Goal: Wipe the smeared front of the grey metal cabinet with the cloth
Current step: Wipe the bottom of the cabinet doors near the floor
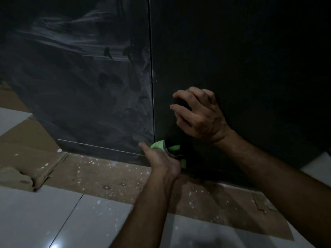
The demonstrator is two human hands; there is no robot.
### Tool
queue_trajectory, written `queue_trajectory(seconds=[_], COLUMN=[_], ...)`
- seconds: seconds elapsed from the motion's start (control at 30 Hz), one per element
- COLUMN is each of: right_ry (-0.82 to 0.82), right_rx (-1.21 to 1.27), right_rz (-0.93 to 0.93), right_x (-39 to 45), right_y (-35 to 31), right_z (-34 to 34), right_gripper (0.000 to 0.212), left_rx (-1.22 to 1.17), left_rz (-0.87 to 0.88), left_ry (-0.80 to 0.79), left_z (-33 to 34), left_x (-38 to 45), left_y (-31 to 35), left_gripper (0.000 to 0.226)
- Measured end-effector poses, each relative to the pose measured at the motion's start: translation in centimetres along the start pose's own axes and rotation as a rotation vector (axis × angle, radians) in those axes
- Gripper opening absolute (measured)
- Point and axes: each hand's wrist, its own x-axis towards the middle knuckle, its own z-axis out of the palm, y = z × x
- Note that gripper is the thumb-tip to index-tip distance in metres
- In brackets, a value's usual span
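You are in a dim room with very little light. The floor (44, 217) under you is made of big pale tiles with a smooth, shiny look. A thin dark line (68, 219) runs between two of the tiles. A small bright spot (54, 246) glints on the tile at the bottom edge. Flat brown cardboard (100, 174) lies on top of the tiles. It has lots of little white specks on it. At the left, one piece of cardboard (19, 178) is torn and bent up at its edge. Another small torn bit (259, 203) sits at the right. More pale tile (10, 119) shows at the far left.
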Motion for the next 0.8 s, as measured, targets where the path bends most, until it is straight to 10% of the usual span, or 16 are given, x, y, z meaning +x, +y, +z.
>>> queue_trajectory(seconds=[0.13, 0.4, 0.6, 0.8], right_ry=[-0.053, -0.025, -0.058, -0.022], right_rx=[-0.01, 0.008, 0.001, 0.045], right_rz=[0.001, -0.02, -0.029, 0.004], right_x=[0.0, 0.4, 2.1, 2.1], right_y=[-0.1, -0.7, -0.4, -0.2], right_z=[-0.8, -0.1, 0.0, 0.3], right_gripper=[0.021, 0.027, 0.043, 0.046], left_rx=[0.063, 0.223, 0.704, 1.219], left_rz=[0.072, 0.241, 0.456, 1.068], left_ry=[0.242, 0.003, 0.265, -0.167], left_z=[-1.8, 1.9, -1.8, 1.4], left_x=[0.5, -0.6, 2.3, 0.8], left_y=[1.1, 1.0, 1.2, 0.0], left_gripper=[0.082, 0.064, 0.062, 0.061])
